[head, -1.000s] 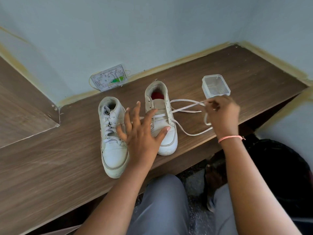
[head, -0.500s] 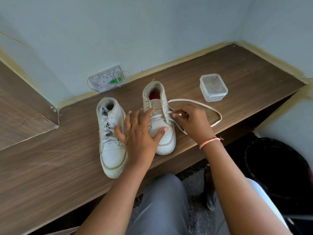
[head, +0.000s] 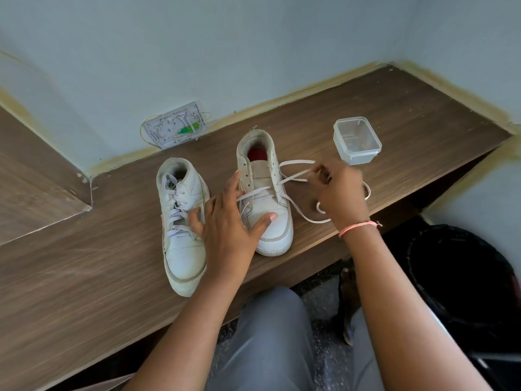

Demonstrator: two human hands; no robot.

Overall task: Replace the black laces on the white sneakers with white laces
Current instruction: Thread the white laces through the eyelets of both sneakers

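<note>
The right sneaker (head: 265, 198) is steadied by the spread left hand (head: 225, 230) while its white lace (head: 296, 176) is pinched by the right hand (head: 341, 193) (a clear container (head: 356, 141) stands just beyond).

Both forearms are bare, with no sleeves showing. A thin pink-orange thread band (head: 358, 228) circles the right wrist, a short loose end sticking out at its outer side. Grey trousers (head: 270, 342) cover the legs. Short, plain nails on the fingers (head: 271, 217).

The right hand (head: 339, 190) has drawn the white lace (head: 293, 176) back out rightward, away from the right sneaker (head: 270, 215).
</note>
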